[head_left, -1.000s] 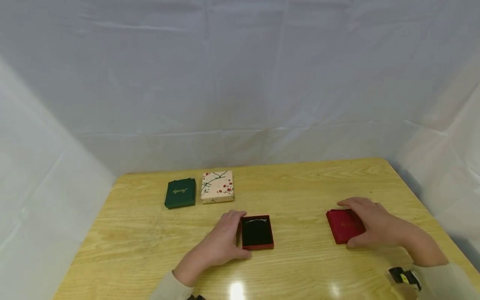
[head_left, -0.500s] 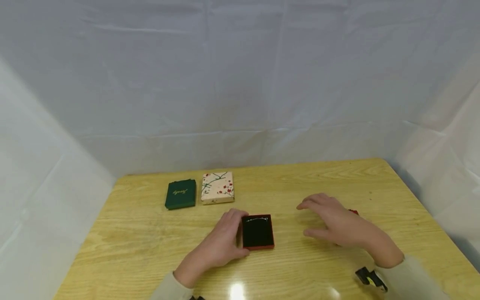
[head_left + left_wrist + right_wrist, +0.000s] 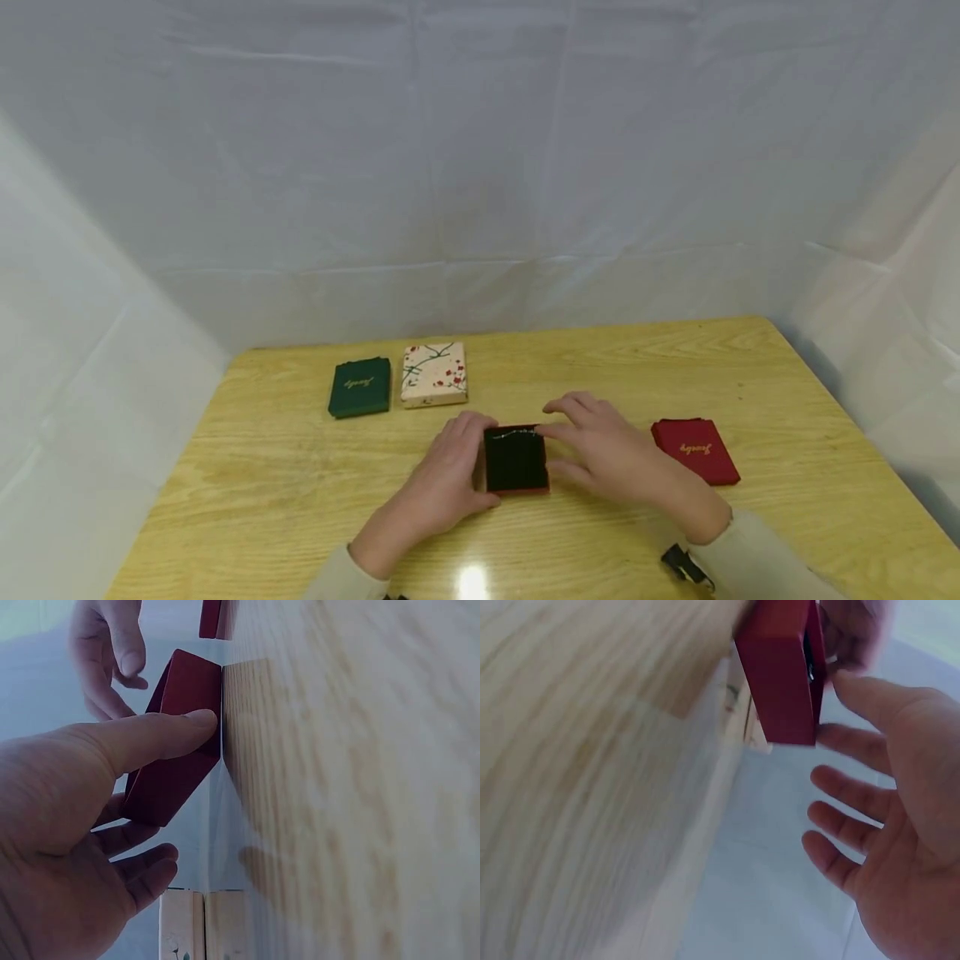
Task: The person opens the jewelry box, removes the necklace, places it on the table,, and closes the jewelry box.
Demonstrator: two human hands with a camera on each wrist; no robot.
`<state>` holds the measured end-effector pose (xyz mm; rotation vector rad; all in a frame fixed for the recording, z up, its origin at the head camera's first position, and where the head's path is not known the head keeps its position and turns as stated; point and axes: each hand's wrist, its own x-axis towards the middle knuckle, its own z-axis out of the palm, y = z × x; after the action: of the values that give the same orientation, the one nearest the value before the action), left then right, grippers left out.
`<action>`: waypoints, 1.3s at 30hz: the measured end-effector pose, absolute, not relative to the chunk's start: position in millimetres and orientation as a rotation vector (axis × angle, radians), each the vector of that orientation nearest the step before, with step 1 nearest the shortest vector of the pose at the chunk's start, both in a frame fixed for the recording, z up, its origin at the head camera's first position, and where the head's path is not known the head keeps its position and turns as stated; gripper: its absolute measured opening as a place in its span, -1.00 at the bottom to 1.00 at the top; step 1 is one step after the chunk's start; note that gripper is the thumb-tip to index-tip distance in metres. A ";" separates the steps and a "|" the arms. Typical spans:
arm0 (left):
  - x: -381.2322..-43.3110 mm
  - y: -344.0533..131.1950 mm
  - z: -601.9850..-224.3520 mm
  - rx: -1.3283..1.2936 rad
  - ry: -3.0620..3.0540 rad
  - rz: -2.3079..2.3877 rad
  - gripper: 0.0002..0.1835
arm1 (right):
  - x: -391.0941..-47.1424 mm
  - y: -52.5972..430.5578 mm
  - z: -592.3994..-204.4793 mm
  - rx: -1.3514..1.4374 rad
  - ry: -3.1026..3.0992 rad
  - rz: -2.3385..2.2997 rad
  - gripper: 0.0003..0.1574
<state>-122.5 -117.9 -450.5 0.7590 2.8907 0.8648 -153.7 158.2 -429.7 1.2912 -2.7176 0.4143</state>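
A small open red jewelry box [image 3: 519,492] with a black lining sits on the table, and a thin silver chain [image 3: 513,433] lies along its far inner edge. My left hand [image 3: 444,475] holds the box from the left, thumb at the near side and fingers at the far side; the left wrist view shows the thumb against the red wall [image 3: 191,686]. At the box's right rim is my right hand [image 3: 611,454], its fingers spread. In the right wrist view its thumb and forefinger are close to the rim; whether they touch the chain cannot be told.
A red lid [image 3: 697,454] with gold lettering lies to the right. Behind, on the left, are a green box [image 3: 360,387] with gold lettering and a cream box [image 3: 435,375] with a floral pattern. White cloth [image 3: 480,167] hangs beyond the wooden table [image 3: 262,500].
The right hand has left the red lid and moved left to the box's right rim. The lid stays in place; the left hand keeps its hold on the box.
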 end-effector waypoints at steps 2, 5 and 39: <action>-122.5 -117.6 -451.0 0.763 2.895 0.862 0.02 | -152.3 150.9 -432.0 1.277 -2.738 0.349 -0.43; -121.8 -117.0 -451.0 0.771 2.908 0.846 0.01 | -149.7 143.0 -435.0 1.260 -2.746 0.270 -0.41; -123.3 -117.4 -451.5 0.809 2.896 0.834 -0.03 | -152.9 107.5 -446.1 0.942 -2.653 0.092 -0.93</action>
<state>-123.3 -117.4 -451.5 0.8090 2.8958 0.8336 -152.9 107.5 -446.1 0.9425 -2.6529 0.0919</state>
